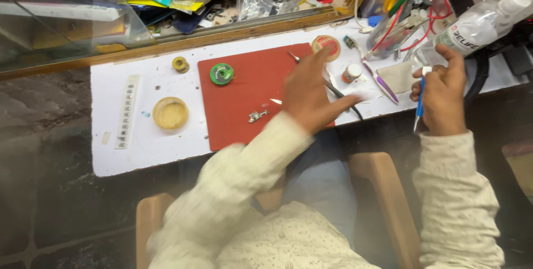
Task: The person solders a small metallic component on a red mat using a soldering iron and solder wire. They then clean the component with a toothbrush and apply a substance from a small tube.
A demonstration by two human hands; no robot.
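1. Seated at a white workbench [166,147], a person in a pale speckled shirt works over a red mat [239,119] at the centre of the frame — the mat seemingly there to give small parts a plain, contrasting ground.
2. Blurred by motion, the left hand [311,94] hovers over the mat's right edge with fingers spread and loose; it grips nothing that can be seen, though a dark cable or probe [341,94] runs just beneath it.
3. At the right of the frame, the right hand [441,94] is closed around a slim blue tool [420,99], its tip pointing down and off the bench — held pen-fashion, likely for fine control.
4. A small metal component [257,116] lies on the mat, near the left hand and apart from a green wire spool [222,73] at the mat's upper left.
5. Left of the mat sit a round yellowish dish [170,113] and a white parts strip [126,112]; a clear spray bottle [477,24] stands at upper right, near the right hand.
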